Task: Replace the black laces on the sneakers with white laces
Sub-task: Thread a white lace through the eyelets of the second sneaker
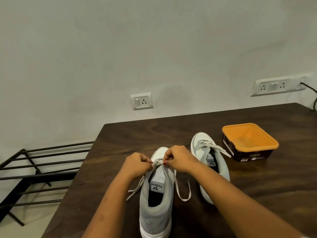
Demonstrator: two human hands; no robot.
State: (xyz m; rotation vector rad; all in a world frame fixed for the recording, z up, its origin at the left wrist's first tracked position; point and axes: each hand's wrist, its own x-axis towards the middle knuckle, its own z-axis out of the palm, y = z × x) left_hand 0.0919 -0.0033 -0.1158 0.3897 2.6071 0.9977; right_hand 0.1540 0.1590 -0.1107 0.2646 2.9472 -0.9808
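Note:
Two grey-and-white sneakers stand on a dark wooden table (130,134), toes pointing away from me. The near sneaker (155,212) sits at the centre front, with a white lace (184,196) threaded near its toe and both ends trailing down its sides. My left hand (137,164) and my right hand (178,158) each pinch this lace just above the lowest eyelets, fingers closed. The second sneaker (221,169) stands to the right, partly hidden by my right forearm, with a white lace (208,146) tied across its front. No black lace is visible.
An open orange container (249,140) with dark sides stands at the back right of the table. A black metal rack (34,169) sits on the floor to the left. Wall sockets (141,101) and a black cable (313,93) are behind.

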